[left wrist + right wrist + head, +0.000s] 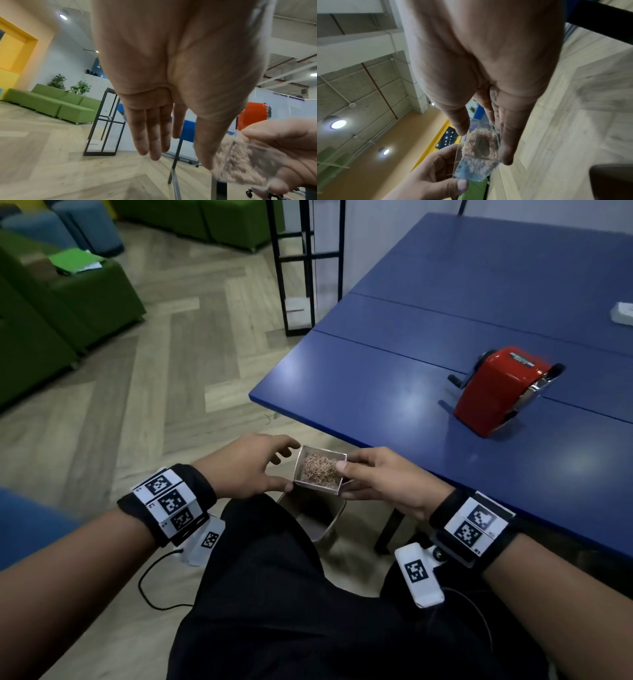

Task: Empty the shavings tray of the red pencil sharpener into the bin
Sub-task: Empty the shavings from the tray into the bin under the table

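Right hand (383, 481) pinches clear shavings tray (320, 470), thumb on rim; left hand (246, 467) open, touching its side | tray brimful of brown shavings, above bin (317, 515) | bin mostly hidden.

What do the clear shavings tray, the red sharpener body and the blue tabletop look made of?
Small clear shavings tray: transparent rigid plastic, likely acrylic; the brown shavings show through its walls. Red pencil sharpener: glossy red shell, painted metal or plastic, can't tell which; shiny chrome-look front part. Blue table: smooth semi-gloss top, probably laminate; it mirrors the ceiling lights softly.
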A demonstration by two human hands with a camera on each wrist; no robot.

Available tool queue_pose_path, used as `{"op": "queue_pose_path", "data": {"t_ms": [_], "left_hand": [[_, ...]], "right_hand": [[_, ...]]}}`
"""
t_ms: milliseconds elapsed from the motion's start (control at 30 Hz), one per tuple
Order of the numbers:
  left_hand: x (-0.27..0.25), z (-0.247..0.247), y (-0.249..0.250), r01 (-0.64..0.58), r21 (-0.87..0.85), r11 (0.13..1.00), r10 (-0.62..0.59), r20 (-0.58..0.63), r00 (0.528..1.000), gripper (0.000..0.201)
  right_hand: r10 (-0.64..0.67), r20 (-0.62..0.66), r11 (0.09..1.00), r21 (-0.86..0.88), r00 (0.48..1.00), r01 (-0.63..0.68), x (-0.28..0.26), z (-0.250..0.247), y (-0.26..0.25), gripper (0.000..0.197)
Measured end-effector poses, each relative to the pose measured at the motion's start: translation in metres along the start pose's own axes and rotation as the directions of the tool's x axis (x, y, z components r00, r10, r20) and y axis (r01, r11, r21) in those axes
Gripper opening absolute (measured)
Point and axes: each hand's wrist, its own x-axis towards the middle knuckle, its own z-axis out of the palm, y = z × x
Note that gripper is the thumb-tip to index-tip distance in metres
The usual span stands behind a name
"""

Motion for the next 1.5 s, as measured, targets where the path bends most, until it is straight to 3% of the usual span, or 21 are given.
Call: {"op": "queue_pose_path", "data": {"t_ms": [233,467,633,767,867,967,1133,1500], "left_hand": [[0.027,0.012,-0.035,0.099,-0.043,0.994,-0.098,0.017,0.995,0.057],[0.077,0.027,-0.058,0.221,-0.123,0.967,-0.217,0.051,0.975,0.054],[0.107,0.049,-0.073,0.346,-0.268,0.899,-0.328,0.110,0.938,0.054],[0.122,0.067,-0.088,0.414,-0.439,0.797,-0.409,0.113,0.906,0.051],[0.129,0.089,-0.103,0.458,-0.528,0.715,-0.456,0.145,0.878,0.045],[0.135,0.116,-0.114,0.481,-0.539,0.692,-0.478,0.159,0.864,0.044],[0.146,0.140,-0.123,0.507,-0.470,0.723,-0.466,0.210,0.860,0.041],[0.159,0.148,-0.141,0.509,-0.520,0.686,-0.523,0.135,0.842,0.040]], "right_hand": [[0.124,-0.023,0.989,-0.076,0.992,-0.125,0.047,0.002,0.034,0.033],[0.230,-0.111,0.958,-0.151,0.967,-0.245,0.105,-0.009,0.070,0.029],[0.216,-0.183,0.924,-0.280,0.959,-0.261,0.155,-0.014,0.104,0.043],[0.261,-0.231,0.887,-0.325,0.937,-0.327,0.197,-0.013,0.144,0.035],[0.260,-0.257,0.858,-0.380,0.931,-0.345,0.223,-0.012,0.178,0.043],[0.259,-0.315,0.804,-0.454,0.913,-0.385,0.240,-0.009,0.202,0.050],[0.272,-0.347,0.768,-0.483,0.897,-0.420,0.265,-0.004,0.238,0.055],[0.113,-0.407,0.659,-0.652,0.906,-0.375,0.299,0.017,0.268,0.049]]}}
